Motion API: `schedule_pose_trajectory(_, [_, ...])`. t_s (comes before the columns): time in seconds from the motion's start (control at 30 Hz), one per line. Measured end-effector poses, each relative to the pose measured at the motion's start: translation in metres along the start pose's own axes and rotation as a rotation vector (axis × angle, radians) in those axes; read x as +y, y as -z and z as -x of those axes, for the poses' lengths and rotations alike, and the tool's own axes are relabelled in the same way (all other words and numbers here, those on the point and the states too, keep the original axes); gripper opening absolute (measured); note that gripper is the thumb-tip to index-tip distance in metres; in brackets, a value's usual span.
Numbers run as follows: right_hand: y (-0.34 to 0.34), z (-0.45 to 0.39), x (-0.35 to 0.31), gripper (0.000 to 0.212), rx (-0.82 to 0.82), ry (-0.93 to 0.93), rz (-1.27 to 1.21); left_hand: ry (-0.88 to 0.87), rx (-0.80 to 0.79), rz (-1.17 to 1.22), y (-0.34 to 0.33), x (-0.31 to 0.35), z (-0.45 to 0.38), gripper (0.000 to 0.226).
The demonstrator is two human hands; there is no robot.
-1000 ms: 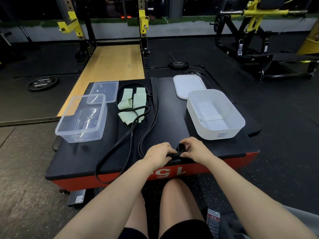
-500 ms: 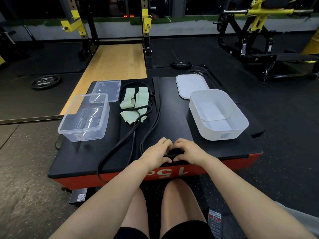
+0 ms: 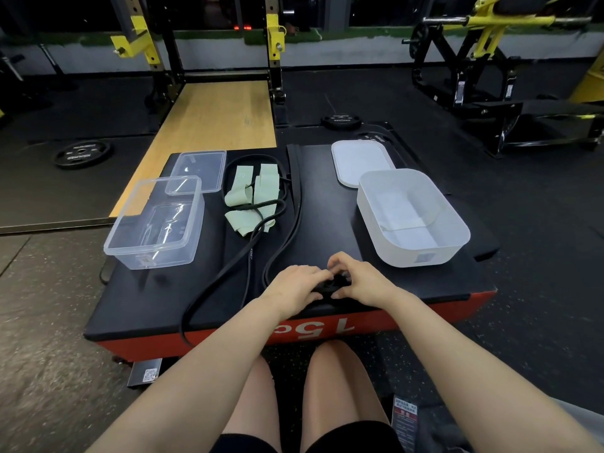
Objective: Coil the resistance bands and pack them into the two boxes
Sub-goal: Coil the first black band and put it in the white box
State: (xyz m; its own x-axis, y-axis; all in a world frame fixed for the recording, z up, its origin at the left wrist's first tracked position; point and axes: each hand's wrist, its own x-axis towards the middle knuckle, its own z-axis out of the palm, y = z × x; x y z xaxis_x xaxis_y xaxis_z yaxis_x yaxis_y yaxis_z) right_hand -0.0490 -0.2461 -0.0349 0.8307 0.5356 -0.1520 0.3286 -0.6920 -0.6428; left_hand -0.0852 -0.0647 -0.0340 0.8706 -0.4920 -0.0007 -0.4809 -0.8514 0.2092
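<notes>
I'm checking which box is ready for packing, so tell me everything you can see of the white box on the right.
The white box is a rectangular, open-topped tub with rounded corners, apparently of matte, slightly see-through plastic. It stands upright on the right of the black platform, nearer the person than its flat white lid, whose near end it hides. No bands are inside; a pale sheet seems to line its floor, and a small label shows on its near wall. Neither hand touches it.
</notes>
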Motion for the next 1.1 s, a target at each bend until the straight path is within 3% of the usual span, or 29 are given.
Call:
schedule_pose_trajectory(0.23, [-0.006, -0.005, 0.006, 0.048, 0.007, -0.003, -0.030, 0.046, 0.012, 0.014, -0.010, 0.002, 0.002, 0.036])
schedule_pose_trajectory(0.57, [-0.023, -0.013, 0.001, 0.046, 0.219, -0.044, 0.024, 0.258, 0.079, 0.031, -0.007, 0.000, -0.002, 0.027])
schedule_pose_trajectory(0.83, [-0.021, -0.006, 0.001, 0.072, 0.023, 0.015, 0.001, 0.442, 0.174, 0.209, -0.013, 0.011, 0.003, 0.025])
schedule_pose_trajectory(0.97, [-0.025, -0.013, -0.001, 0.077, 0.028, 0.029, 0.040, 0.468, 0.203, 0.220, -0.014, 0.011, 0.004, 0.028])
schedule_pose_trajectory(1.1, [-0.028, -0.016, -0.003, 0.071, 0.091, 0.030, 0.032, 0.389, 0.110, 0.307, -0.008, 0.000, 0.004, 0.030])
